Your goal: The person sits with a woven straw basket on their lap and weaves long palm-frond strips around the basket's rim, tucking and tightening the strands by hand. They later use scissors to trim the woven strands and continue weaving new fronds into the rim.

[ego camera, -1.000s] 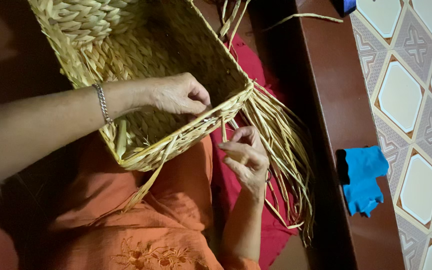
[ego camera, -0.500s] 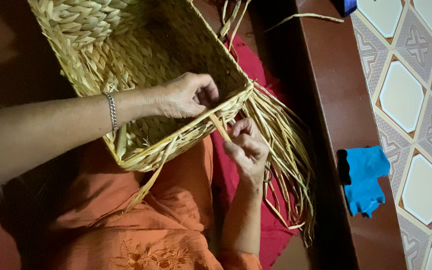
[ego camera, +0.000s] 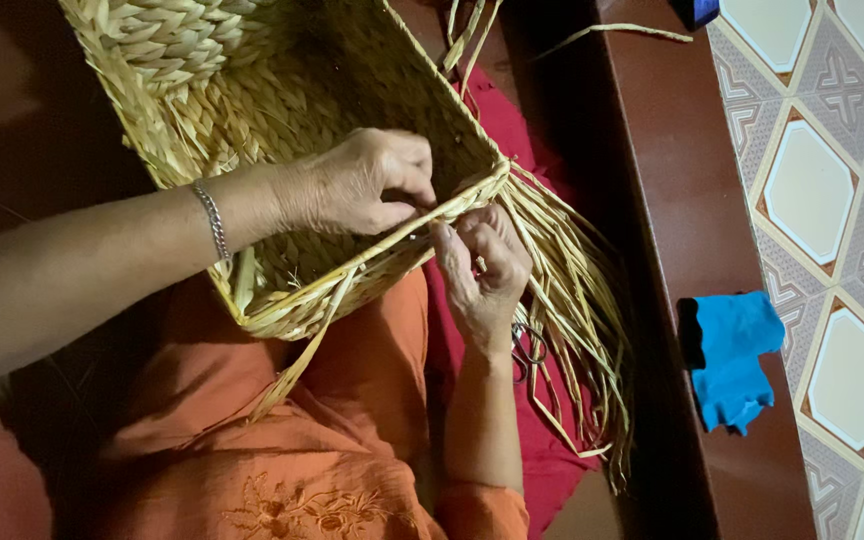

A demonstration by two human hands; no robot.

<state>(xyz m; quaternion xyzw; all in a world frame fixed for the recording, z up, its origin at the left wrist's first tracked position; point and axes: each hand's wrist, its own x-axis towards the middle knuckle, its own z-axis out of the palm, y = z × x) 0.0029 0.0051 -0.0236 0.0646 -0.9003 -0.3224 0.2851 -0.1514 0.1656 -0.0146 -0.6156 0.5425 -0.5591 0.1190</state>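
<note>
A rectangular woven straw basket (ego camera: 282, 110) is held tilted on the lap of a person in orange clothing (ego camera: 352, 400). The left hand (ego camera: 357, 185), a silver bracelet (ego camera: 214, 220) at its wrist, is closed in a grip over the basket's rim from inside. Just below and touching the rim, the right hand (ego camera: 482, 270) is pinched together on a flat straw strand (ego camera: 392, 245) at the edge. Loose straw strands (ego camera: 577, 300) fan out beside the right grip. A blue cloth (ego camera: 732, 355) lies well apart on a dark wooden ledge (ego camera: 672, 200).
</note>
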